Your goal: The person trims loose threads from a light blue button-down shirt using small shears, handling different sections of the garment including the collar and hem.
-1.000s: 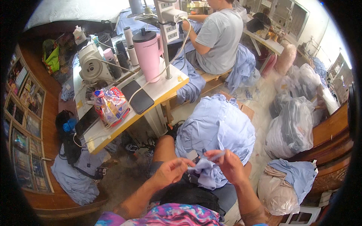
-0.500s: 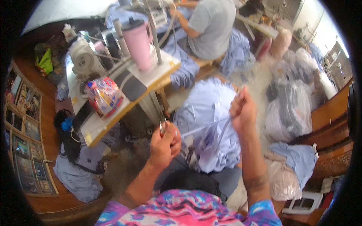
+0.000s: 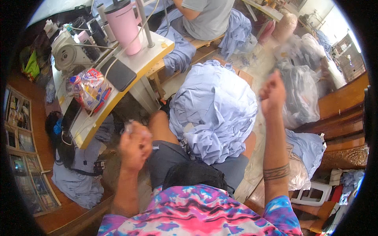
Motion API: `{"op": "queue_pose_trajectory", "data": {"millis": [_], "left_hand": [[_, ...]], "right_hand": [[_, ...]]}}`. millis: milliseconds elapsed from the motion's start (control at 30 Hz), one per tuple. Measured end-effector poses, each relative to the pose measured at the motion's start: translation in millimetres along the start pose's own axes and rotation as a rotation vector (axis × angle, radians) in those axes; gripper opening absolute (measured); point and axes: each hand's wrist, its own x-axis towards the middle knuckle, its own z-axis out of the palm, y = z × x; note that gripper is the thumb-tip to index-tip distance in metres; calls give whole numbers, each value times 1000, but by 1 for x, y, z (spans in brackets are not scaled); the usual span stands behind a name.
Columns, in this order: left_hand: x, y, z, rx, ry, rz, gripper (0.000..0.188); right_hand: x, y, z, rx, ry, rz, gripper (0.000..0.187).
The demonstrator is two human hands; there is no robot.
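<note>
A large bundle of light blue cloth (image 3: 216,106) sits between my knees, its folds gathered at the near end. My left hand (image 3: 136,146), blurred, is closed to the left of the bundle, above my thigh. Small metal snips (image 3: 129,126) poke out above its fingers, smeared by motion. To the right of the bundle my right hand (image 3: 273,94) is raised and closed, apart from the cloth. Whatever it pinches cannot be made out.
A sewing table (image 3: 130,87) on the left carries a pink tumbler (image 3: 125,29), a sewing machine (image 3: 67,55), a dark phone (image 3: 118,74) and a plastic-wrapped packet (image 3: 89,89). Ahead sits a person (image 3: 208,17) in grey. Plastic bags (image 3: 301,94) and a white stool (image 3: 313,193) stand right.
My hands have moved apart, the left one leftward and down, the right one rightward. The pale blue strip stretched between them no longer shows there. My view has shifted, revealing more of the bundle.
</note>
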Motion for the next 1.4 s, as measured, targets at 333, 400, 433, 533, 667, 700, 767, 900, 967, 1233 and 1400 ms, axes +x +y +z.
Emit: {"op": "queue_pose_trajectory", "data": {"millis": [333,400,433,533,667,700,767,900,967,1233,1400], "left_hand": [[-4,-18,-20,29,153,92,38],[-13,-8,-42,-27,152,99,32],[-18,-3,-58,-19,157,78,28],[-56,28,-129,121,280,5,14],[-93,22,-202,1698,379,-62,24],[-97,15,-209,1581,403,-16,26],[-95,-1,-209,1343,484,-2,31],[-56,-17,-169,1474,491,388,22],[-33,-15,-137,1546,472,460,22],[64,-37,15,784,178,177,34],[119,-86,73,670,-26,367,24]], "right_hand": [[-175,85,137,-592,-1272,-598,26],[-180,83,144,-683,-1225,-760,28],[-178,85,140,-734,-1228,-846,30],[-159,98,94,-970,-1091,-678,39],[-158,125,-1,-1351,-704,-369,56],[-165,132,-25,-1366,-609,-428,57],[-174,147,-62,-1429,-509,-401,55],[-176,169,-109,-1391,-473,-369,36],[-167,167,-112,-1262,-418,-420,25],[-103,52,-62,-1050,-185,-339,25],[-39,50,-86,-413,-245,6,27]]}}
